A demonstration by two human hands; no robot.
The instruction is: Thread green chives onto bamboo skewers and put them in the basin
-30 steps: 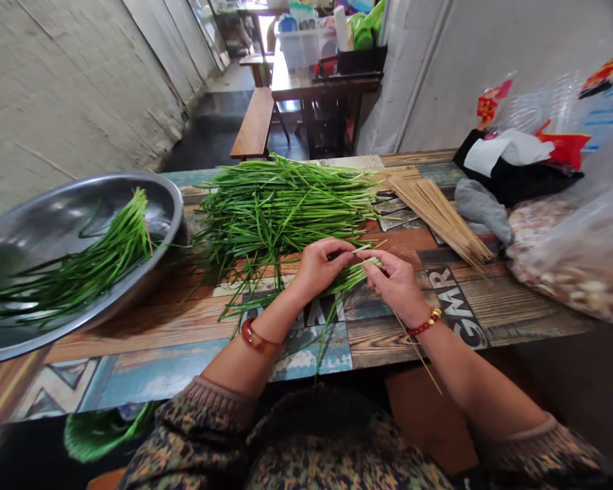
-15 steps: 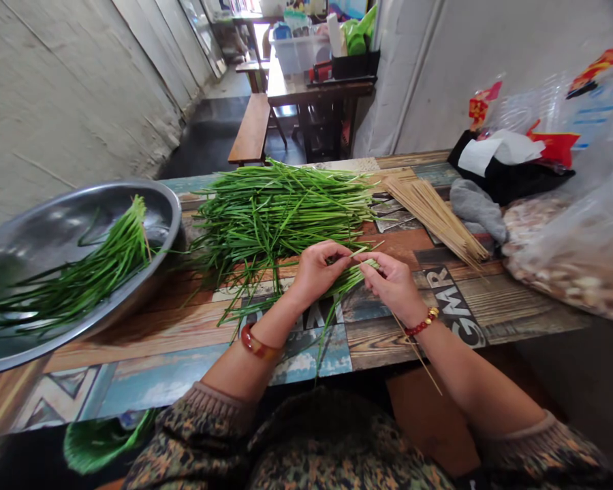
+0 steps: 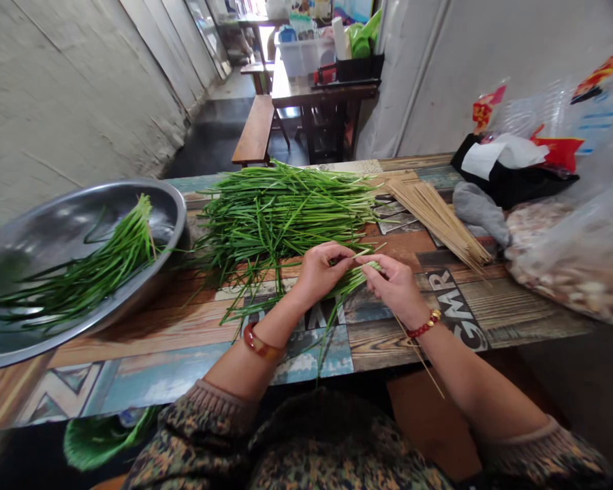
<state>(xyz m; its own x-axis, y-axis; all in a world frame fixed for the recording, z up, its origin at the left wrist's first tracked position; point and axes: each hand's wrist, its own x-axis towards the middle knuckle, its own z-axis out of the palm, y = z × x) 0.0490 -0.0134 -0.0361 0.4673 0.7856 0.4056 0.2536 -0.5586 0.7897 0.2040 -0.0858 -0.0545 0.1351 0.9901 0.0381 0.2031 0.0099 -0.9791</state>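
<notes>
My left hand [image 3: 321,273] is closed in a pinch on the pale end of a garlic chive stalk. Close against it, my right hand [image 3: 394,287] grips a small bunch of garlic chives [image 3: 355,278] by the white ends, their green leaves trailing left over the table. A thin bamboo skewer [image 3: 425,362] sticks out below the right hand toward my body; its upper end is hidden by the fingers. Just beyond both hands lies a large pile of garlic chives [image 3: 296,207], pale ends to the right. Loose bamboo skewers [image 3: 436,219] lie in a heap right of the pile.
On the left, a steel basin [image 3: 178,211] holds a bunch of chives [image 3: 109,258]. A grey cloth [image 3: 480,212] and a clear plastic bag [image 3: 587,265] of pale pieces sit at the right. Behind the patterned table [image 3: 178,361] stands a wooden bench [image 3: 255,129].
Both hands keep nearly the same pose, fingertips together at the chive ends. The whole view has shifted slightly.
</notes>
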